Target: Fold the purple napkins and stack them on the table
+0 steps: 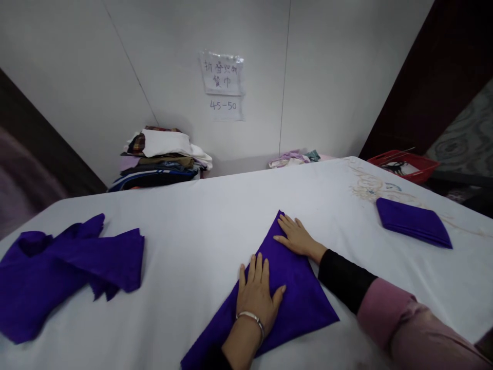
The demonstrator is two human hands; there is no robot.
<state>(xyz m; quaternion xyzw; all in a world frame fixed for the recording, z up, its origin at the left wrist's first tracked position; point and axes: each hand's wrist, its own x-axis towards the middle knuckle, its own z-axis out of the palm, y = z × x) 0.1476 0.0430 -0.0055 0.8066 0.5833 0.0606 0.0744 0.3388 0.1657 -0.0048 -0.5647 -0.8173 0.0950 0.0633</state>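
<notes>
A purple cloth napkin (296,303) lies flat on the white-covered table in front of me, spread in a folded, roughly triangular shape. My left hand (257,293), with a silver bracelet at the wrist, rests palm down on its left part, fingers stretched out. Near the far corner of the same napkin my right hand (296,235) is laid flat, fingers apart. Off to the right sits a neatly folded purple napkin stack (414,221). On the left lies a loose, rumpled heap of purple cloth (73,262); neither hand touches it.
The table (173,221) has a white cloth with an embroidered pattern at the far right. Behind it stand a pile of folded clothes (162,156), some light purple fabric (292,158) and a red basket (418,167). A handwritten paper sign (223,85) is on the wall.
</notes>
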